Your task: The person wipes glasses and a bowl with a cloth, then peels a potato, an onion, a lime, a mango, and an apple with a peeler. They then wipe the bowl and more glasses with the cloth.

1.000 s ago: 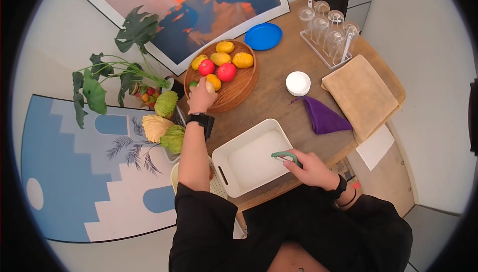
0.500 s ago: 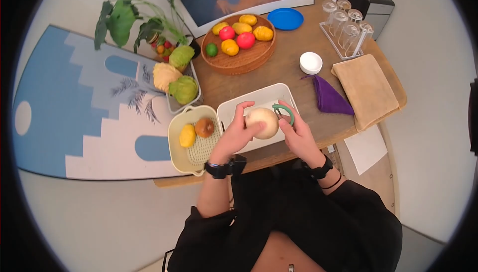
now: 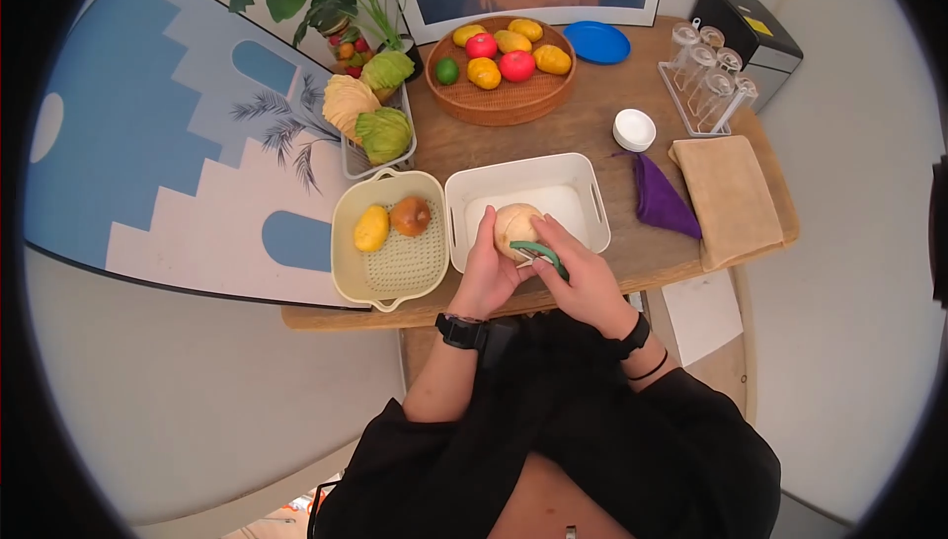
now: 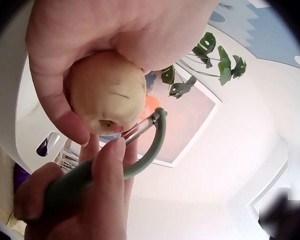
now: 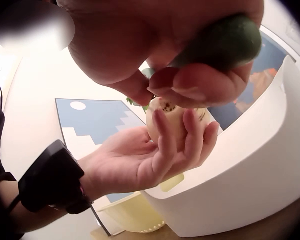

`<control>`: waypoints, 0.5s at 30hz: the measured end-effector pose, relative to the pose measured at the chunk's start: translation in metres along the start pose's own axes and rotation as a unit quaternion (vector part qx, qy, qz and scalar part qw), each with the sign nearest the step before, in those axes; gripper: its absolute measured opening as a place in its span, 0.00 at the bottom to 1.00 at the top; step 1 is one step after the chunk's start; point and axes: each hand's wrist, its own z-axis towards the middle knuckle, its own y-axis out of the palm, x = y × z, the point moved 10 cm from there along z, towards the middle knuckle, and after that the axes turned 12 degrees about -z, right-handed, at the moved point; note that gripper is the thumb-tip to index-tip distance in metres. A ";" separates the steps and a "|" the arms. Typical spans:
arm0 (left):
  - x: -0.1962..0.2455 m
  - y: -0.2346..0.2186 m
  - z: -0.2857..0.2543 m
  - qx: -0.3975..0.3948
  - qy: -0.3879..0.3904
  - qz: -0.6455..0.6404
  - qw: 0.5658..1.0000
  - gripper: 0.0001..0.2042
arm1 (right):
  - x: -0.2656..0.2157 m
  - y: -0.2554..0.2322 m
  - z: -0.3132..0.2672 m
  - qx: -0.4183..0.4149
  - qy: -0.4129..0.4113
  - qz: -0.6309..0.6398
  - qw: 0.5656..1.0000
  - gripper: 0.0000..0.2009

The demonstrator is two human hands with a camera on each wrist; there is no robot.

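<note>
A round pale-yellow fruit (image 3: 515, 223) is held over the white bin (image 3: 561, 198), in front of my body. My left hand (image 3: 484, 274) curls its fingers round it from the left and below. My right hand (image 3: 590, 287) grips a green-handled peeler (image 3: 541, 253), whose head overlaps the fruit in the head view. In the left wrist view the peeler's metal blade (image 4: 141, 129) lies just beside the fruit's dimpled end, which has a small pink spot near it. My right palm hides most of the handle in the right wrist view.
Left of the bin stands a yellow colander (image 3: 400, 268) with a brown onion (image 3: 410, 215) and a yellow oval fruit (image 3: 371, 229). Behind are a wicker basket (image 3: 499, 110) of fruit and a blue plate (image 3: 596, 42). A white bowl (image 3: 634, 130), purple cloth (image 3: 662, 200) and tan cloth (image 3: 733, 201) lie right.
My left hand has come from the wicker basket to above the bin with the pale fruit. The peeler in my right hand has moved against it, and the hands are now closer together.
</note>
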 end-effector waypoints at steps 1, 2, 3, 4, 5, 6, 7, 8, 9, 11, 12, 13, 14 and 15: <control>-0.002 -0.001 0.000 -0.002 -0.002 -0.001 1.000 0.28 | 0.001 0.001 0.000 -0.005 0.009 -0.021 1.000 0.28; -0.004 0.000 0.000 -0.012 -0.003 -0.015 1.000 0.28 | 0.001 0.002 0.000 -0.006 0.010 -0.023 1.000 0.28; -0.005 0.001 -0.001 -0.022 -0.003 -0.029 0.999 0.28 | 0.000 0.001 0.000 0.002 0.011 -0.031 0.999 0.28; -0.006 0.000 -0.001 -0.021 -0.004 -0.031 0.999 0.28 | -0.001 0.000 0.000 0.009 0.012 -0.039 0.999 0.28; -0.007 0.001 -0.002 -0.030 -0.002 -0.038 0.999 0.27 | -0.001 0.002 0.000 0.006 0.012 -0.040 0.999 0.28; -0.007 0.003 -0.003 -0.039 0.000 -0.045 0.998 0.26 | -0.001 0.001 0.000 0.011 0.018 -0.035 0.999 0.28; -0.007 0.002 -0.004 -0.038 0.001 -0.047 0.998 0.26 | 0.000 0.001 0.001 0.017 0.023 -0.031 0.999 0.28; -0.005 0.002 -0.004 -0.036 0.006 -0.043 0.998 0.25 | -0.001 0.001 0.002 0.015 0.023 -0.031 0.999 0.28; -0.004 0.003 -0.004 -0.035 0.011 -0.038 0.999 0.25 | -0.002 0.000 0.002 0.018 0.021 -0.031 0.999 0.27; -0.002 0.006 -0.006 -0.035 0.011 -0.039 0.999 0.24 | -0.002 0.000 0.004 0.021 0.019 -0.032 0.999 0.27; -0.001 0.007 -0.006 -0.035 0.010 -0.039 0.999 0.24 | -0.002 -0.001 0.004 0.031 0.013 -0.025 0.999 0.26; -0.001 0.007 -0.006 -0.035 0.010 -0.039 0.999 0.24 | -0.003 -0.003 0.005 0.040 0.008 -0.019 0.999 0.26; -0.002 0.007 -0.006 -0.033 0.006 -0.050 0.998 0.25 | -0.003 -0.003 0.005 0.040 0.008 -0.019 0.999 0.26; -0.003 0.006 -0.006 -0.030 0.002 -0.060 0.998 0.25 | -0.002 -0.003 0.006 0.041 0.015 -0.012 0.999 0.25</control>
